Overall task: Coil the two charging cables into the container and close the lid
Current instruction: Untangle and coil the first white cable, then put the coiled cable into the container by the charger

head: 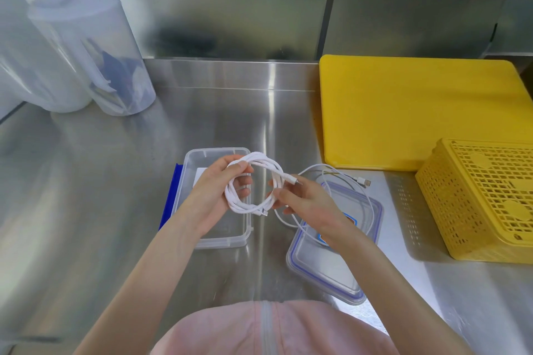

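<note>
A thick white charging cable (pixel 261 166) is wound into a round coil and held in the air between both hands. My left hand (pixel 219 189) grips the coil's left side, fingers curled through the loop. My right hand (pixel 300 199) pinches its right side near one plug end. Under the left hand sits the clear rectangular container (pixel 215 153), open, with a blue clip on its left side. A second, thinner white cable (pixel 343 179) lies loose on the clear blue-rimmed lid (pixel 326 271), to the container's right.
A yellow cutting board (pixel 418 112) lies at the back right of the steel counter, with an upturned yellow basket (pixel 484 199) in front of it. Translucent plastic jugs (pixel 86 52) stand at the back left. A shelf runs above the back wall.
</note>
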The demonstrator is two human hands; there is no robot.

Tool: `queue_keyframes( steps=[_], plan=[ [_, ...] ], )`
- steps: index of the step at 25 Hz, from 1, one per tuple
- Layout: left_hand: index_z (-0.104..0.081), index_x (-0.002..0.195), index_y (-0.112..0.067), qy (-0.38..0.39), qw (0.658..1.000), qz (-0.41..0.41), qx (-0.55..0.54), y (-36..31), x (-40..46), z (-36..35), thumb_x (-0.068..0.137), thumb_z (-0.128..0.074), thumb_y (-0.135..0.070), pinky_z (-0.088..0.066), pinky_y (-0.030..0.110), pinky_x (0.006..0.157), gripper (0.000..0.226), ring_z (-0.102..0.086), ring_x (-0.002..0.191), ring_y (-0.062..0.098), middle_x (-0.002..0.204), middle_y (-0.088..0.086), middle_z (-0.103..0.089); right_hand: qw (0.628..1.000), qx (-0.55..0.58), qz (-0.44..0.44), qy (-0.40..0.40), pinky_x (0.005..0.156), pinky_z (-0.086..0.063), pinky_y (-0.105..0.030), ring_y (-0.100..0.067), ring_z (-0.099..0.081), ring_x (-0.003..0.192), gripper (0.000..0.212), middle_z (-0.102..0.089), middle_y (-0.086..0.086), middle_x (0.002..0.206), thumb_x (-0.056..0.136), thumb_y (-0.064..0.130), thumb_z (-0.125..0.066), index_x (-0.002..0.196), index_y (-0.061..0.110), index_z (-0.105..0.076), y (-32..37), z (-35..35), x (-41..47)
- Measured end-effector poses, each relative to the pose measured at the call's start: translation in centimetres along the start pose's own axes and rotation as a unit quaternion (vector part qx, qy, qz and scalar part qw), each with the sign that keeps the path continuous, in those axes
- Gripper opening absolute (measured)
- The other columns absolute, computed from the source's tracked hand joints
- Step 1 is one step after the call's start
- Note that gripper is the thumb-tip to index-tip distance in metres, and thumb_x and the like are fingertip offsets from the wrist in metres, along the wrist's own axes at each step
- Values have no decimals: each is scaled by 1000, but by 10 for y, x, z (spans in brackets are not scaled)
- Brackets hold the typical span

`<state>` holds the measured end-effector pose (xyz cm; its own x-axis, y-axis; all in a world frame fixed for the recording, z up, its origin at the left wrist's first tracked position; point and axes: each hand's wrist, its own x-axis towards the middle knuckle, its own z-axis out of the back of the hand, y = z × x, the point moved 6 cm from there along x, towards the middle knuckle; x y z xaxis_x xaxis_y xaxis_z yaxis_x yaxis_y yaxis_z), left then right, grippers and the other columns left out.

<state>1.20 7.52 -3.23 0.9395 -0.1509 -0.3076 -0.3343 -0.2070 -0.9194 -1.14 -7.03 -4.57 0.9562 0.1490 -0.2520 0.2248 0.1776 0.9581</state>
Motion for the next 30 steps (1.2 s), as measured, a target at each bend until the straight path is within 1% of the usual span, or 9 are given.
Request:
queue_keyframes(
  steps=[3, 6, 9, 12, 16, 18, 21, 27, 30],
  plan=[
    [-57, 88, -17, -63, 995, 0, 74, 7, -1, 14, 92, -48, -10, -55, 20, 69, 12, -60, 73, 9, 81, -1, -62, 1000, -8, 2, 9, 68, -52, -14, -5, -63, 68, 13, -63, 1, 77, 89, 12, -53, 83, 23, -57, 1, -5, 4],
    [-56, 84, -25, -102, 982, 2, 160, 12, -3, 30, 91, -51, -15, -49, 30, 88, 13, -61, 80, 12, 89, 0, -60, 1000, -22, -3, 9, 75, -55, -25, -14, -62, 69, 7, -63, -6, 79, 88, 11, -54, 87, 18, -56, -1, -8, 10],
    [-56, 84, -28, -127, 965, -1, 230, 15, -5, 48, 89, -54, -19, -46, 34, 95, 11, -58, 90, 18, 94, 1, -60, 998, -67, -4, 6, 80, -57, -36, -19, -63, 69, 6, -64, -9, 81, 87, 13, -56, 92, 15, -55, -3, -17, 19],
    [-55, 78, -30, -154, 945, -10, 289, 12, -5, 67, 86, -58, -21, -47, 36, 92, 13, -58, 88, 19, 88, -2, -62, 985, -171, 17, 7, 86, -54, -40, -19, -64, 72, 8, -61, 5, 74, 86, 18, -56, 94, 19, -54, 2, -30, 28],
    [-60, 91, -23, -184, 898, -46, 398, 5, -3, 87, 84, -60, -20, -47, 29, 81, 7, -60, 82, 21, 82, -3, -61, 947, -318, 37, 32, 86, -51, -39, -29, -62, 95, 32, -67, -9, 100, 88, 19, -50, 120, 16, -48, 17, -55, 45],
    [-62, 105, -14, -180, 857, -52, 479, 6, 1, 93, 87, -57, -19, -39, 24, 76, 20, -62, 89, 24, 96, 5, -66, 913, -401, 42, 59, 82, -50, -38, -36, -59, 100, 33, -64, -16, 108, 87, 13, -48, 120, 12, -48, 18, -69, 55],
    [-62, 110, -9, -150, 810, -65, 563, 10, 10, 95, 89, -53, -16, -41, 29, 78, 25, -61, 98, 29, 109, 10, -67, 836, -538, 46, 104, 72, -38, -34, -38, -57, 105, 31, -58, -19, 114, 84, 6, -49, 115, 5, -46, 18, -85, 64],
    [-60, 104, -5, -73, 734, -38, 674, 28, 23, 86, 90, -42, -9, -40, 34, 68, 23, -57, 85, 34, 101, 16, -65, 756, -631, 41, 168, 70, -35, -31, -33, -57, 107, 28, -60, -16, 115, 82, 2, -51, 110, 3, -56, 6, -104, 67],
    [-59, 108, -8, -45, 701, -18, 712, 39, 31, 85, 88, -39, -4, -39, 32, 64, 28, -59, 87, 31, 104, 14, -65, 747, -641, 31, 175, 70, -35, -30, -31, -58, 105, 27, -62, -14, 114, 81, -1, -51, 107, 4, -58, 0, -107, 67]
  ],
)
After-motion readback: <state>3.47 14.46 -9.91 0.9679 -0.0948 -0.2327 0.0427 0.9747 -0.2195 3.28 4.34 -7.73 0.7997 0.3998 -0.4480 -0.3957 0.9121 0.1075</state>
